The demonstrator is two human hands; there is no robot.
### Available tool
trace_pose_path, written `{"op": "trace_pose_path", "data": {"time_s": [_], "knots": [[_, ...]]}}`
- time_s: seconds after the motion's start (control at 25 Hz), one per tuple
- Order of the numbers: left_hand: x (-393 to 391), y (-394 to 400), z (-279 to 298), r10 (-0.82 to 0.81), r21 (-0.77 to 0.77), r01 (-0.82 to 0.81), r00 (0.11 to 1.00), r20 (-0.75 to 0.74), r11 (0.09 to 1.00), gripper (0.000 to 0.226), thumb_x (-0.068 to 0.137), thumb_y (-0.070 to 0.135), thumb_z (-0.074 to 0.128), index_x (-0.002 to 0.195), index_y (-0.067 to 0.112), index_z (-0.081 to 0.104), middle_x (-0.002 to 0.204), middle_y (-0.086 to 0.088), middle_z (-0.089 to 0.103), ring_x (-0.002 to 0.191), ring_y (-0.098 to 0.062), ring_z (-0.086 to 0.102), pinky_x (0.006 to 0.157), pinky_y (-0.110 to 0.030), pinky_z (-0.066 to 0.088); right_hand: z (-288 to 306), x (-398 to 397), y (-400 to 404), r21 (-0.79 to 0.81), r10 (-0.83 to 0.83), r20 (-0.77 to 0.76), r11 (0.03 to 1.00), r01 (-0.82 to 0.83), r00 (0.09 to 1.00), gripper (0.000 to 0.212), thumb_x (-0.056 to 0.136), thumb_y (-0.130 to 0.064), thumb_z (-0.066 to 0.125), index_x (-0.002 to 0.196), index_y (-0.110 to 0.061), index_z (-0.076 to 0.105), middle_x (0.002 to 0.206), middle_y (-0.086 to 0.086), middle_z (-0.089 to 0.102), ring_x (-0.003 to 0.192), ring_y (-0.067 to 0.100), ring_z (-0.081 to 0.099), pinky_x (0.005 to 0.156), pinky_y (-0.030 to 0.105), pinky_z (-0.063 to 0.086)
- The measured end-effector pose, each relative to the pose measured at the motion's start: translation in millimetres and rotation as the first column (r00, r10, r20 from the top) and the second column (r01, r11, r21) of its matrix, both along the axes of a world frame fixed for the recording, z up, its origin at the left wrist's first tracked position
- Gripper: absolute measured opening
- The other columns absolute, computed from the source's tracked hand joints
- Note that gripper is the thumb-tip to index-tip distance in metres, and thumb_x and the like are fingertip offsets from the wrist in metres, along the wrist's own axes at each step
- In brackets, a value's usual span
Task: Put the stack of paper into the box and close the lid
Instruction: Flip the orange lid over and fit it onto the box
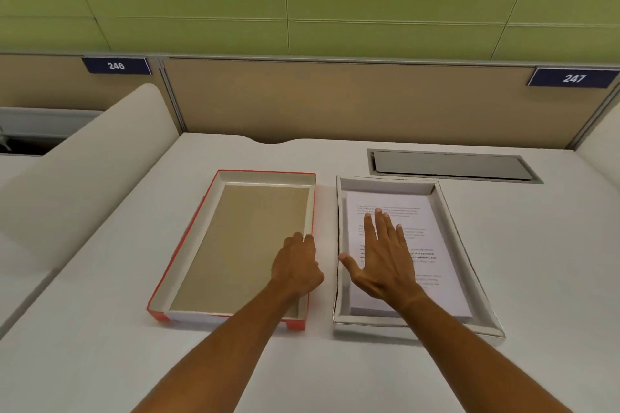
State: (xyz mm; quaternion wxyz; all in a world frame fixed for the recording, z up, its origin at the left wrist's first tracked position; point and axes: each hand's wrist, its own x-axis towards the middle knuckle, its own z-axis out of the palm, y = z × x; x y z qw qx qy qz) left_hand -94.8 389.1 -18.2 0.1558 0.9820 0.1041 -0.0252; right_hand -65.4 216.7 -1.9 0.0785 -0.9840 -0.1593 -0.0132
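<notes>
A shallow white box (pixel 339 245) lies on the desk at centre right, with a stack of printed white paper (pixel 432 238) inside it. My right hand (pixel 382 258) is flat on the paper, fingers spread, holding nothing. To the left lies the lid (pixel 188 245), upside down, red outside with a brown inner face. My left hand (pixel 297 265) grips the lid's right wall, fingers curled over the rim.
The white desk (pixel 100 329) has a grey cable hatch (pixel 449 165) behind the box. A tan partition (pixel 335 100) closes off the back, with number plates 246 (pixel 116 65) and 247 (pixel 573 78). White curved dividers (pixel 84 157) rise on both sides.
</notes>
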Motion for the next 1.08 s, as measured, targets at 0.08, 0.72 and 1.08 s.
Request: {"op": "trace_pose_path", "data": {"time_s": [0.08,0.72,1.08], "knots": [[7,4,-3,0.056,-0.093,-0.054,0.998,0.020,0.994,0.033,0.086,0.025,0.062,0.116,0.011,0.058,0.118,-0.009,0.059,0.104,-0.025,0.060,0.072,-0.029,0.046,-3,-2,5,-0.010,-0.044,-0.010,0.999,0.044,0.999,0.106,0.077,-0.082,0.012,0.157,-0.014,-0.005,0.166,0.012,-0.010,0.153,0.028,-0.010,0.118,0.041,-0.015],[26,86,185,0.426,-0.874,-0.014,0.877,0.223,0.486,0.014,0.075,0.001,0.073,0.064,0.006,0.066,0.071,-0.011,0.071,0.065,-0.025,0.071,0.055,-0.028,0.059,28,17,64,0.639,-0.125,-0.353,0.692,0.337,0.927,0.058,0.096,-0.041,0.052,0.144,-0.010,0.044,0.151,0.012,0.047,0.138,0.031,0.044,0.113,0.044,0.034],[-7,139,222,0.190,-0.974,-0.024,0.980,-0.068,-0.223,0.022,0.091,0.020,0.059,0.100,0.003,0.070,0.072,-0.008,0.075,0.059,-0.018,0.073,0.056,-0.029,0.061,27,29,55,0.618,0.351,-0.742,0.029,0.785,0.571,0.043,0.100,-0.040,0.044,0.119,-0.011,0.068,0.104,0.012,0.071,0.101,0.033,0.065,0.093,0.049,0.051]]}}
